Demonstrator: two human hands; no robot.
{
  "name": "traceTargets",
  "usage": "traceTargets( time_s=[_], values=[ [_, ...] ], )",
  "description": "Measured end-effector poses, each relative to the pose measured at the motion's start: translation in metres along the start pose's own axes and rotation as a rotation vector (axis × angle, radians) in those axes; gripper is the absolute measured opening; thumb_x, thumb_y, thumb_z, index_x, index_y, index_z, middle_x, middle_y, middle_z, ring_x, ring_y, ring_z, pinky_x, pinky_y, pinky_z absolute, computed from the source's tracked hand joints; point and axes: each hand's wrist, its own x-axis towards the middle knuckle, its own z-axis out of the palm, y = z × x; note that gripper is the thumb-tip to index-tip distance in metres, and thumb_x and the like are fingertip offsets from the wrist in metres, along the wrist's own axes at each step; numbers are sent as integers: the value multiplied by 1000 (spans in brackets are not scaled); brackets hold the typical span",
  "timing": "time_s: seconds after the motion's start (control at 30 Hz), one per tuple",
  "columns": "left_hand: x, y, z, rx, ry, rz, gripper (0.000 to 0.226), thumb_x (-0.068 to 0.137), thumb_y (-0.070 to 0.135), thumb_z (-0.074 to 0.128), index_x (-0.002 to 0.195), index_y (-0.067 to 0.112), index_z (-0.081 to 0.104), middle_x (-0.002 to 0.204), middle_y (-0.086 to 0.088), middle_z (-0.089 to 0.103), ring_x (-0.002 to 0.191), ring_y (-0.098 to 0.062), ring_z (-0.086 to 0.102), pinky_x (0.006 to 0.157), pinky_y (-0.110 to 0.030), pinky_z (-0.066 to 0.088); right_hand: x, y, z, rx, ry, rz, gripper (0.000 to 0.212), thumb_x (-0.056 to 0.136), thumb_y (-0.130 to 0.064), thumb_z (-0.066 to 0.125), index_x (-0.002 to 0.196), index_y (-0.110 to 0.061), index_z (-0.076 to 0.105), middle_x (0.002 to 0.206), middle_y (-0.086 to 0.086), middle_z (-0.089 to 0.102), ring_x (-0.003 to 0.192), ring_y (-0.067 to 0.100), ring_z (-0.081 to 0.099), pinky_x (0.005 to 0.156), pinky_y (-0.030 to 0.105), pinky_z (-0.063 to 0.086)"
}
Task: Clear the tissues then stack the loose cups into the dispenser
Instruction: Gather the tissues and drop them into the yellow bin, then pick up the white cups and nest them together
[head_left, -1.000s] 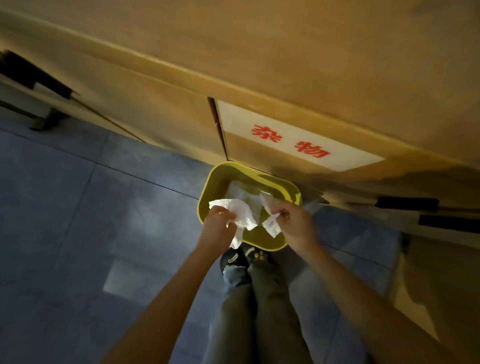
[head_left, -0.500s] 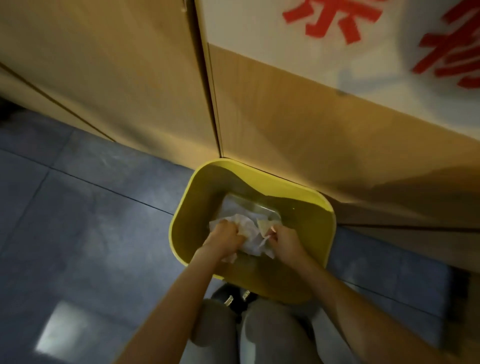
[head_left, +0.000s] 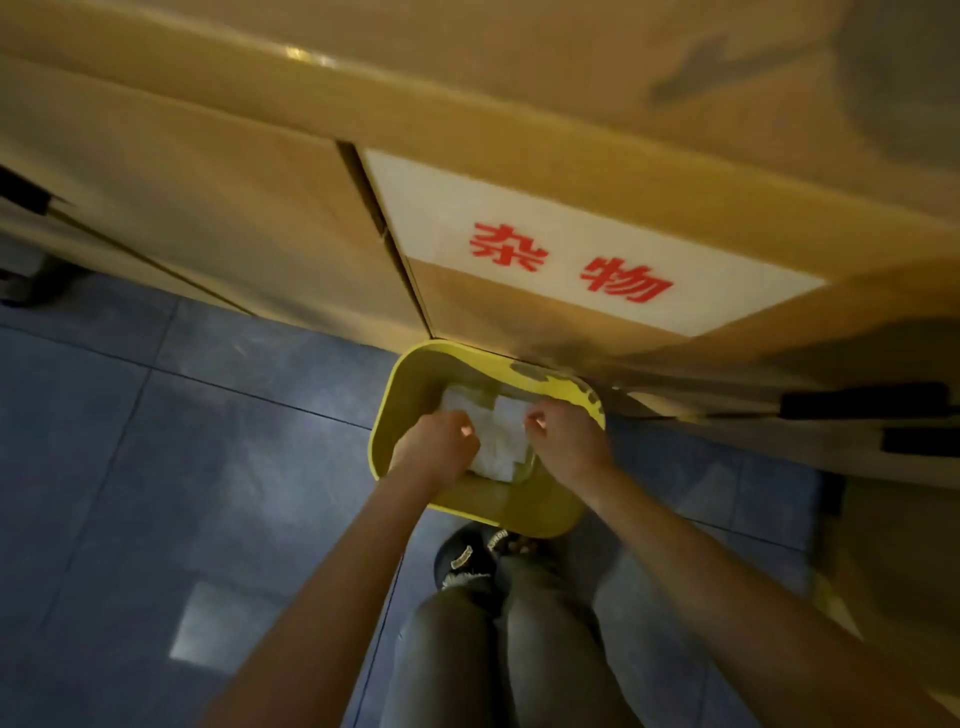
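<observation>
Yellow plastic frames the scene in the head view: a rounded waste bin (head_left: 524, 512) stands on blue-grey floor tiles (head_left: 156, 467), its far rim tucked against the foot of a wooden cabinet (head_left: 234, 218). A person reaches both bare arms down over the bin. The left hand (head_left: 436, 449) hangs above the bin's left wall, its fingers curled inward into a loose fist; the right hand (head_left: 566, 441) hangs over the right wall, likewise curled, thumb and forefinger drawn together. Whether either hand pinches paper cannot be told, since the knuckles hide the fingertips. Between the 2 hands, crumpled white tissues (head_left: 496, 441) lie inside the bin, down near its bottom, on what looks like a clear liner. The left hand's knuckles overlap the left edge of the tissues in the picture, and the right hand's fingertips sit just beside their upper right corner.

On the cabinet door to the right of a vertical seam, a white label (head_left: 582, 244) carries 2 red Chinese characters. Below the bin's near rim, the person's grey trouser legs (head_left: 498, 649) and a dark shoe (head_left: 467, 556) show against the tiles. Dark handles (head_left: 862, 400) run along the cabinet's right edge.
</observation>
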Motion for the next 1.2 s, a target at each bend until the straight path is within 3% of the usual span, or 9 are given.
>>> traceTargets(
  time_s=[0.13,0.27,0.37,0.47,0.67,0.8,0.97,1.07,1.2],
  values=[
    [-52,54,-58,90,122,119,26,90,21,41,87,2,59,86,-20,62,84,-35,59,64,-32,38,-41,-42,-74,-19,32,-80,26,92,-24,45,95,-6,64,96,18,68,92,35,62,65,33,42],
    [-111,113,-114,132,205,206,26,89,25,43,93,8,62,98,-16,67,92,-36,59,71,-38,47,-90,-76,-157,22,93,-138,23,90,-29,47,75,-14,56,89,15,66,88,31,61,63,29,32],
    [-143,155,-153,116,263,319,26,86,26,44,87,7,62,96,-21,69,92,-40,61,72,-43,48,-120,-97,-216,196,144,-132,31,86,-35,47,74,-9,59,72,14,64,71,32,60,61,36,44],
    [-162,198,-186,109,305,442,38,79,36,40,83,7,65,88,-24,70,88,-41,63,72,-45,51,-143,-109,-267,443,323,-120,31,84,-36,50,77,-8,63,71,17,68,69,33,64,67,45,53],
    [-181,288,-215,96,325,600,19,86,29,52,87,14,63,88,-15,71,87,-35,63,75,-44,52,-150,-110,-351,606,631,-84,15,89,-19,56,79,-11,64,69,5,63,68,19,56,66,33,43],
    [-178,342,-209,30,281,623,17,86,27,53,93,15,62,95,-10,69,88,-29,63,79,-42,52,-137,-96,-396,649,760,-19,19,90,-17,54,80,-7,66,77,10,64,73,19,54,62,28,35],
    [-157,394,-184,60,351,642,39,88,23,50,125,10,43,127,-14,49,111,-31,51,92,-42,45,-117,-70,-429,581,866,-21,22,91,-19,45,93,-4,60,92,8,59,94,30,54,82,40,42],
    [-137,406,-172,161,449,688,54,89,27,43,137,9,26,145,-17,32,132,-32,32,109,-46,32,-109,-44,-430,423,804,-27,40,81,-27,36,109,-6,56,112,13,59,107,28,49,96,33,34],
    [-114,419,-165,253,443,605,64,88,40,32,142,10,15,154,-16,17,141,-32,17,115,-44,16,-98,-9,-417,241,628,-55,64,70,-28,41,131,-10,41,136,11,48,128,26,37,112,37,24]
  ],
)
